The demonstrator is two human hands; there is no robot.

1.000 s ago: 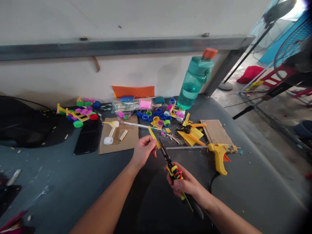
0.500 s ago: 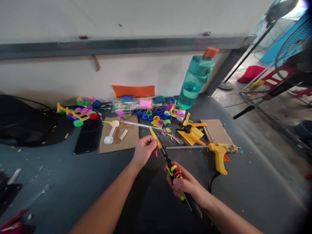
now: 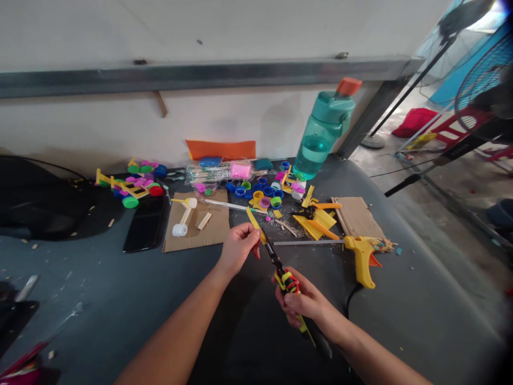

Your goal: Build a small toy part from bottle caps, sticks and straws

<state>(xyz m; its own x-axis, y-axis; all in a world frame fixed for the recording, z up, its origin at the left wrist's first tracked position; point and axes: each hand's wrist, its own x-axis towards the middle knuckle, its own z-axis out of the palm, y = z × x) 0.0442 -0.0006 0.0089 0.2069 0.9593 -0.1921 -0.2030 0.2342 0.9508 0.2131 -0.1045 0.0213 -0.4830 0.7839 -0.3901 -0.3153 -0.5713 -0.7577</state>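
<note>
My left hand (image 3: 240, 247) pinches a thin yellow strip (image 3: 253, 220) between thumb and fingers, with its free end pointing up and away. My right hand (image 3: 302, 300) is wrapped around the black and yellow handles of long-nosed pliers (image 3: 277, 262), which have red and yellow bands about them. The jaws of the pliers reach the strip's near end, close beside my left fingertips. Whether the jaws grip the strip is hard to make out. Just beyond my hands lie a clear glue stick (image 3: 308, 243) and some small scraps.
A yellow glue gun (image 3: 360, 259) lies to the right, near cardboard (image 3: 356, 216) and orange-handled pliers (image 3: 320, 227). Bottle caps (image 3: 262, 190) cluster at the back beside a teal bottle (image 3: 323, 136). Leftward are a cardboard sheet (image 3: 188, 214), a phone (image 3: 144, 227) and small colourful assemblies (image 3: 132, 187).
The view has shifted very slightly. Both hands, the strip and the pliers stay in nearly the same position.
</note>
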